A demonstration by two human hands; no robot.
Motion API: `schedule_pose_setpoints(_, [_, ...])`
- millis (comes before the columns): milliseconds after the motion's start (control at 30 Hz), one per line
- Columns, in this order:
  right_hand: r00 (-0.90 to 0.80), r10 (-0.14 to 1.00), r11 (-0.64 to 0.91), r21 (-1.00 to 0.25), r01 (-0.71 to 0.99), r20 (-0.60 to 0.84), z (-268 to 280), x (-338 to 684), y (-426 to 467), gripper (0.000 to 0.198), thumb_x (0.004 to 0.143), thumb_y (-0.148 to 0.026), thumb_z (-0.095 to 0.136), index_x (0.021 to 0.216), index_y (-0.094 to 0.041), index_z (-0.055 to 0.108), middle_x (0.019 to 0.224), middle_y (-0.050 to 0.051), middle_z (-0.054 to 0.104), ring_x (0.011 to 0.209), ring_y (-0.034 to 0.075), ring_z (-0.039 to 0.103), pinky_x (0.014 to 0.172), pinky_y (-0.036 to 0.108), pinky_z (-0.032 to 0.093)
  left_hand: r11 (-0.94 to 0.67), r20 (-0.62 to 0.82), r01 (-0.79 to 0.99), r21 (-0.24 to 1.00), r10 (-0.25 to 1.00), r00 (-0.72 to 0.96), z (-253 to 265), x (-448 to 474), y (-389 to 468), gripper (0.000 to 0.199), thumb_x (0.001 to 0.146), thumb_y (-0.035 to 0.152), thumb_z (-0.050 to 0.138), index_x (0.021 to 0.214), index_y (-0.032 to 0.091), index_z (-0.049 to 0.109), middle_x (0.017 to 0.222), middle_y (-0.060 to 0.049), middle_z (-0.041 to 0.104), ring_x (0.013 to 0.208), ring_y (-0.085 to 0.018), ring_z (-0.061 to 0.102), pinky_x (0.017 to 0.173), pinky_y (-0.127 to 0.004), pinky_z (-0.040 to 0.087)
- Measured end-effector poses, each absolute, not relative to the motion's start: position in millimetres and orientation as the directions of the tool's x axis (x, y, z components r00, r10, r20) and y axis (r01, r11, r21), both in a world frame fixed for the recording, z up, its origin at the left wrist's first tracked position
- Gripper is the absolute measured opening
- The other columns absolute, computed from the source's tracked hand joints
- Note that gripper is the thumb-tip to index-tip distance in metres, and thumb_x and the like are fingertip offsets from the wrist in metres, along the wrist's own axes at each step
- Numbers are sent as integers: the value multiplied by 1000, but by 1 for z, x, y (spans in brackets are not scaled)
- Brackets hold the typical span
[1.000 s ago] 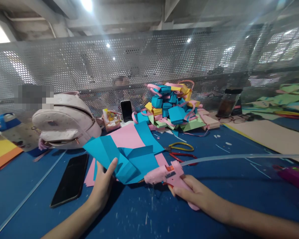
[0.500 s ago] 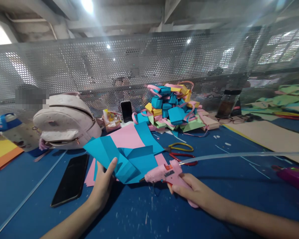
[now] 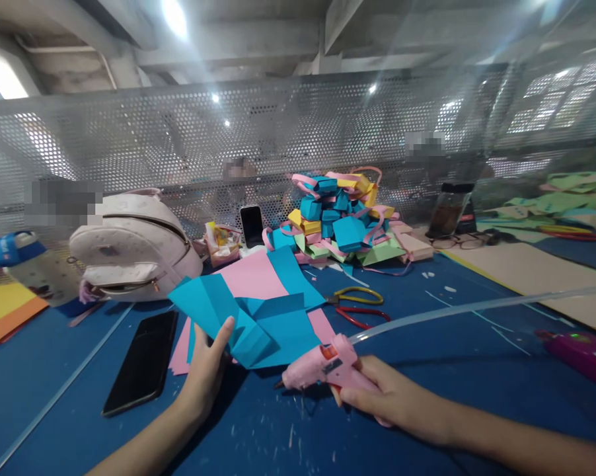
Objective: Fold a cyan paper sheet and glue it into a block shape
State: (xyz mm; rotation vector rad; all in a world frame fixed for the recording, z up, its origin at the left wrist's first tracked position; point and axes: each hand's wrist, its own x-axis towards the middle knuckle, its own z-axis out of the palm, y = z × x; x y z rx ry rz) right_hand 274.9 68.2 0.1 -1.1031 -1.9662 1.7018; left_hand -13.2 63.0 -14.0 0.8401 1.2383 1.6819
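My left hand [image 3: 209, 360] grips a creased sheet of blue paper [image 3: 248, 324] by its lower left side, thumb on top and the other fingers hidden behind it. Wrapped round the handle of a pink hot glue gun [image 3: 322, 367] is my right hand [image 3: 377, 390]. A long clear glue stick [image 3: 447, 314] sticks out of the gun's back end. The gun's dark nozzle points left, just below the blue paper's lower edge and apart from it. Pink sheets [image 3: 253, 274] and more blue paper lie behind and under the held piece.
Scissors with yellow and red handles [image 3: 360, 307] lie right of the paper. A black phone [image 3: 142, 360] is left of my hand. Behind stand a white backpack [image 3: 134, 244], a bottle [image 3: 35, 264] and a pile of folded paper boxes [image 3: 347, 218]. A purple tool [image 3: 583, 357] lies far right.
The glue gun in my right hand has moved down and slightly left, away from the blue paper's edge. My left hand and the paper have hardly moved.
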Motion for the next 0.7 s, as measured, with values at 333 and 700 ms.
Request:
schedule_pose_setpoints(333, [-528,846,220,-952,214,77,10,296,109,62,78,-78,49,68,-17,52,58,-2,42,51,10,36,48,25,27,-166,63,-225,960,912,-404,-13,-12,62,68,76,46,79,134,26,50,129,-12,63,114,-32,63,81,-37,60])
schedule_pose_setpoints(700, [-409,904,334,-805,490,126,12,370,195,50,78,-68,55,74,-18,52,66,2,53,55,14,48,51,27,37,-195,97,-209,958,910,-403,-8,-9,58,63,77,41,79,132,29,50,131,-8,61,120,-30,59,79,-32,60])
